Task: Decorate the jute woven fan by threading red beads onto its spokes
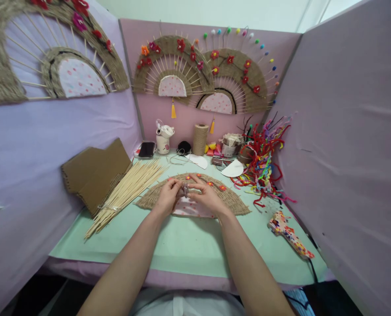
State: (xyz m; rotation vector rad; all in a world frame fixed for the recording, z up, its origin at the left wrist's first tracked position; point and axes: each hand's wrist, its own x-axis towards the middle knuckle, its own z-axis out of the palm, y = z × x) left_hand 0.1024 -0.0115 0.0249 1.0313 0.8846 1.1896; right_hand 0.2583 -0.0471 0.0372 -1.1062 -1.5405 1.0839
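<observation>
My left hand (168,196) pinches a small greyish-purple, shiny coil-like piece (185,189) between thumb and fingertips. From the other side, my right hand (208,196) grips the same piece with thumb and fingertips, its index finger stretched out above. What the piece is exactly, I cannot make out. Both hands are over a woven twine fan (235,202) lying flat on the table, with red flowers (210,184) along its upper part. A pink-spotted white half-round panel (195,210) forms the fan's lower middle, partly covered by my hands.
Bamboo sticks (126,193) and cardboard (93,175) lie left. At the back stand a white figurine (164,139) and a twine spool (200,139). Coloured pipe cleaners (264,153) heap at right, above a patterned glue gun (291,235) with a cord. Finished fans (179,48) hang behind.
</observation>
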